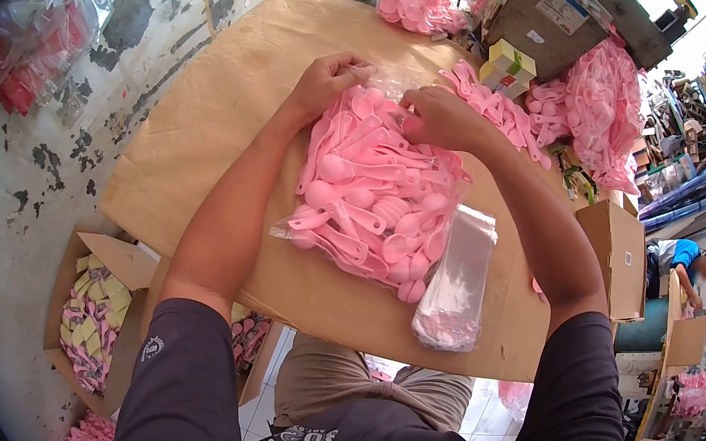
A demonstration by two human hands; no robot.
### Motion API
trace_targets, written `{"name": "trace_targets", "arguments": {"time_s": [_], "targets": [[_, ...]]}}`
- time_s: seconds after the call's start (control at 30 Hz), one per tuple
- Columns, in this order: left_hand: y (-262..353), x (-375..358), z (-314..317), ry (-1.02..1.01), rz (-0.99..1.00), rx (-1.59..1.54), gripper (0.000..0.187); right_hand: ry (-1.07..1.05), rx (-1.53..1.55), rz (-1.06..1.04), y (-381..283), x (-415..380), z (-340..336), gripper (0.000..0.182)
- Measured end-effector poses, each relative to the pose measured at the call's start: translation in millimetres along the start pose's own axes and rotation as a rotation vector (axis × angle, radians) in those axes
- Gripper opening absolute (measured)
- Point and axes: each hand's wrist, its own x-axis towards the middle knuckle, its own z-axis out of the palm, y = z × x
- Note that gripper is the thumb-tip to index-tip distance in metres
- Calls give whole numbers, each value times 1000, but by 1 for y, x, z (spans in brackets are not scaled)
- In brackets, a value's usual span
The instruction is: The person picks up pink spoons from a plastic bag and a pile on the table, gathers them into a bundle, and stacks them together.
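Observation:
A clear plastic bag (374,201) packed with pink plastic spoons lies on the brown paper-covered table (206,110). My left hand (329,80) pinches the bag's open top edge at its left corner. My right hand (440,117) grips the same top edge on the right, fingers closed over the plastic. A row of loose pink spoons (499,110) lies just beyond my right hand. A stack of empty clear bags (457,280) lies to the right of the filled bag.
Filled bags of pink spoons (420,2) sit at the table's far end, more (607,112) piled at right beside cardboard boxes (544,17). A yellow-green small box (508,66) stands nearby. An open carton (91,319) sits on the floor at left. Another person (685,263) crouches at right.

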Motion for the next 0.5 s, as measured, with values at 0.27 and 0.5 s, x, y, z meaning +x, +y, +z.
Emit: {"name": "trace_targets", "arguments": {"time_s": [0.27,0.5], "targets": [[-2,1,2,21,30,-53,30,-18,418,275,16,-51,-47,28],[-5,3,0,26,20,-34,28,664,-145,513,66,-99,-58,28]]}}
